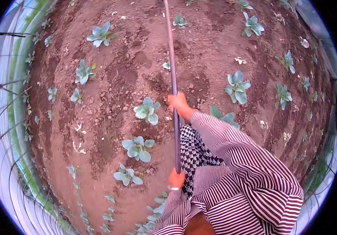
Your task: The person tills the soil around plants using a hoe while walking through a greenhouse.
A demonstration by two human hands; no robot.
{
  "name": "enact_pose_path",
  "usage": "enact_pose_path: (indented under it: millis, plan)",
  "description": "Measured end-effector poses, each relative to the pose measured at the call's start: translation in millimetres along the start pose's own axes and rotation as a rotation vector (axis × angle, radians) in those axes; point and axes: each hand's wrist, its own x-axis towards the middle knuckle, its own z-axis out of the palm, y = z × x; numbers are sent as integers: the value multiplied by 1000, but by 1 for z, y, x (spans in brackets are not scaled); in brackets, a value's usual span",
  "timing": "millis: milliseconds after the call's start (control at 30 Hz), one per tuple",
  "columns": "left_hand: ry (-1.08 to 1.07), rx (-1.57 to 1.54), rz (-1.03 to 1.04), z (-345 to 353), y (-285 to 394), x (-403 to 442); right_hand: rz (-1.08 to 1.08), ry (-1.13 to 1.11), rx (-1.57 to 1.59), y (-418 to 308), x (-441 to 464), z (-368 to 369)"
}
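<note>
A long, thin, brownish pole (172, 58) runs from the top edge of the head view down to my body; its far end is out of frame, so I cannot tell what tool it belongs to. My right hand (180, 104) is wrapped round its middle. Lower down, near the pole's close end, my left hand (176, 179) is closed on it, with a white band at the wrist. Just left of the pole grows a leafy blue-green seedling (147, 111), and another leafy plant (225, 117) is partly hidden behind my right sleeve.
Reddish-brown, crumbly soil (133, 74) carries rows of similar young plants, such as one at left (137, 149) and one at right (237, 87). Withered pale leaves (78, 147) lie scattered. Curved hoops with pale sheeting (0, 98) border the left side.
</note>
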Motion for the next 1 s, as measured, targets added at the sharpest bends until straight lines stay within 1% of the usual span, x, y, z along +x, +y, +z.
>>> enact_pose_path:
  millis: [33,67,100,133,167,200,233,267,300,333,367,400,433,467,533,567,600,667,700,733,767,800,833,867,933,1000]
  plan:
    - [6,-69,27,5,12,15,-23,-3,-27,-15,16,-1]
    - [16,-143,49,10,24,28,-54,5,-87,-13,43,-2]
    - [-7,-116,74,5,40,30,-36,38,-153,-9,55,-5]
    - [13,38,18,10,44,34,-25,70,-216,-3,70,-11]
    - [-78,47,-5,9,45,34,39,72,-277,15,66,-16]
    - [-173,63,-32,7,35,27,104,70,-337,35,64,-21]
    - [-190,77,53,14,5,15,132,61,-350,65,57,-26]
    - [-199,21,97,8,-24,-5,142,27,-301,104,45,-25]
    - [-208,-35,146,-3,-41,-15,85,-40,-176,142,32,-23]
    - [-208,93,-78,-35,-15,-36,51,-89,-83,172,21,-24]
    - [-283,93,-132,-49,-28,-45,197,-46,31,153,-10,-14]
    - [-255,51,-94,-58,-41,-52,336,-4,148,133,-32,-2]
    - [-208,98,-75,-60,-62,-57,399,-17,252,134,-45,3]
    - [-137,60,-78,-68,-61,-66,456,-33,354,126,-49,5]
    - [-59,188,-169,-73,-61,-62,485,-91,443,105,-42,12]
    - [-27,213,-158,-69,-62,-54,507,-116,491,99,-40,15]
    - [7,235,-145,-64,-55,-40,458,-139,486,83,-34,17]
    - [69,245,-85,-58,-19,-13,344,-197,463,15,-15,19]
    - [86,239,-49,-52,7,4,202,-218,391,-20,-3,16]
    - [110,153,41,-43,30,23,66,-236,319,-55,10,12]
    - [133,69,128,-31,51,47,-11,-197,204,-87,31,6]
    - [127,-25,167,-16,75,71,-88,-160,89,-121,55,-1]
    - [108,-58,181,-6,117,90,-182,-109,28,-162,72,-12]
    - [133,-169,245,8,156,105,-275,-59,-32,-199,95,-23]
    - [166,-110,237,34,242,132,-389,31,-170,-231,188,-49]
    - [92,-196,239,60,319,146,-265,40,-289,-278,235,-86]
